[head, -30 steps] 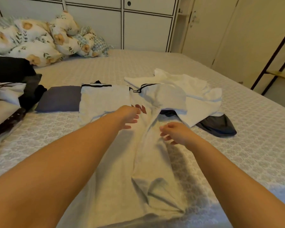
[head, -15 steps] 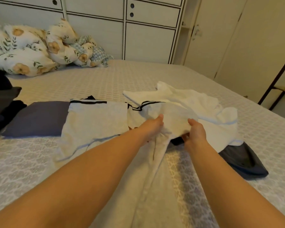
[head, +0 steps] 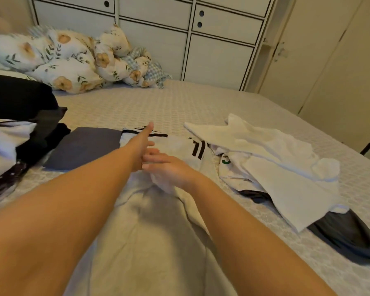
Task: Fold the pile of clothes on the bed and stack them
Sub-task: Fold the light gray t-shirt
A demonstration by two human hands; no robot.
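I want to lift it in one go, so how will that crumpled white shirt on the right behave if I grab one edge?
The white shirt is probably floppy: it lies in soft folds. It likely drapes and unfolds. It may drag the dark garment beneath it.

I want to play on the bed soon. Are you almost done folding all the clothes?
Not yet. One grey piece already lies folded flat. Right now the left hand lies flat on the light shirt with black stripes while the right hand grips a bunch of its cloth. The white clothes and a dark piece wait unfolded on the right, plus a heap on the left.
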